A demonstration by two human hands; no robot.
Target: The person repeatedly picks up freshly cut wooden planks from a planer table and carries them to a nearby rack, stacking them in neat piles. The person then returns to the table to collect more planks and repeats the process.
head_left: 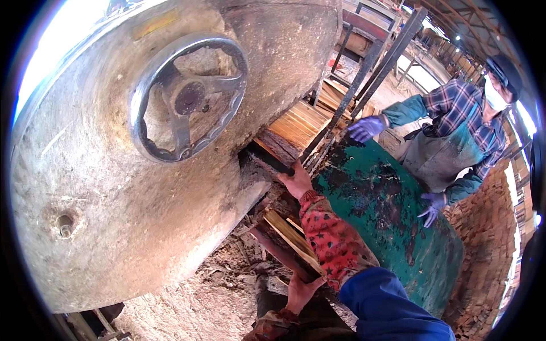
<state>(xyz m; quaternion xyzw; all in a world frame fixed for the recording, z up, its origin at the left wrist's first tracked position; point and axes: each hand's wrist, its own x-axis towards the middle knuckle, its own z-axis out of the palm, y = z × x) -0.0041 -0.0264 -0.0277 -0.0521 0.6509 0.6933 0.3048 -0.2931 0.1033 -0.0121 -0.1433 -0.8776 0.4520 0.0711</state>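
My right hand (298,183), in a red star-patterned sleeve, reaches to the machine's opening. Its fingers close round the near end of a dark, narrow bar (270,157); I cannot tell whether this is wood or metal. Just beyond that bar lie sawn boards (293,129) with orange-brown faces. Low in the view, my left hand (301,292) is closed on the near end of a wooden slab (293,241), which has a pale sawn face and a dark side. Some of the left fingers are hidden under it.
A large, worn machine housing (102,187) with a metal handwheel (189,98) fills the left. To the right is a chipped green panel (381,204). Behind it stands a masked co-worker (455,131) in purple gloves. Wood pieces (483,244) are heaped at right; sawdust (193,307) lies below.
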